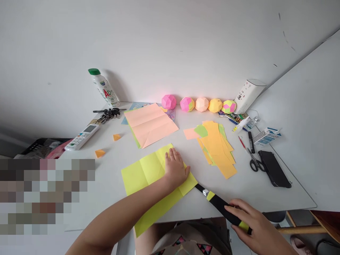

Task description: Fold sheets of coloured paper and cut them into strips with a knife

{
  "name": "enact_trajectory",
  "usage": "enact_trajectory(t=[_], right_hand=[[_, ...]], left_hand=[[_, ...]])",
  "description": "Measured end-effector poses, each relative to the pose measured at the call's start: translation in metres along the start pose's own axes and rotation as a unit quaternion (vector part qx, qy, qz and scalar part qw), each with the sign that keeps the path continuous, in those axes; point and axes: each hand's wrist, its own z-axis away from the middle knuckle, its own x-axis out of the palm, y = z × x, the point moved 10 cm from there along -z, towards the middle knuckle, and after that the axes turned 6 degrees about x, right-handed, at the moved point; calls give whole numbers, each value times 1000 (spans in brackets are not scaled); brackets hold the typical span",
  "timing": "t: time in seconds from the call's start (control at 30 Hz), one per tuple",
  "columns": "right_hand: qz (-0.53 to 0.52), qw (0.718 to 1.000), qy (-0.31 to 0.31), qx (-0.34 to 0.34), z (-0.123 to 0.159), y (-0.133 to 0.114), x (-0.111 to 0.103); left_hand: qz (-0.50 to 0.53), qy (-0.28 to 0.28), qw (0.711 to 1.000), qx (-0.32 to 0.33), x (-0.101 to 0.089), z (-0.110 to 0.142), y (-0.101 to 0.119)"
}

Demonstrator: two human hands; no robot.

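Note:
A creased sheet of yellow paper [154, 173] lies on the white table, its lower corner hanging past the front edge. My left hand [175, 168] rests flat on its right half, fingers stretched out and pressing it down. In my right hand [248, 219] is a black and yellow utility knife [221, 206], its handle between thumb and fingers. The knife reaches toward the right corner of the yellow paper, where its tip is hidden at or beneath the edge.
Behind lie a pink sheet [151, 124] and orange paper strips [216, 141]. Several faceted paper balls [202, 104] line the wall. Scissors [256, 163] and a phone [275, 169] lie right; a remote control [83, 136], a bottle [105, 88] and small orange folded pieces [100, 153] left.

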Motion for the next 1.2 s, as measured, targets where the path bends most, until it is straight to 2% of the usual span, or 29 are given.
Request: enact_trajectory(t=[0.23, 0.43, 0.63, 0.97, 1.2], right_hand=[[-6, 1000, -18, 9, 2, 2, 4], [18, 1000, -24, -9, 0, -5, 9], [15, 999, -41, -5, -2, -2, 15], [43, 999, -24, 4, -2, 3, 7], [65, 998, -20, -15, -5, 0, 6]], left_hand=[[25, 55, 998, 13, -8, 10, 2], [35, 38, 999, 16, -5, 9, 7], [46, 51, 997, 25, -7, 11, 8], [25, 13, 999, 23, -8, 11, 9], [19, 18, 999, 23, -8, 11, 9]])
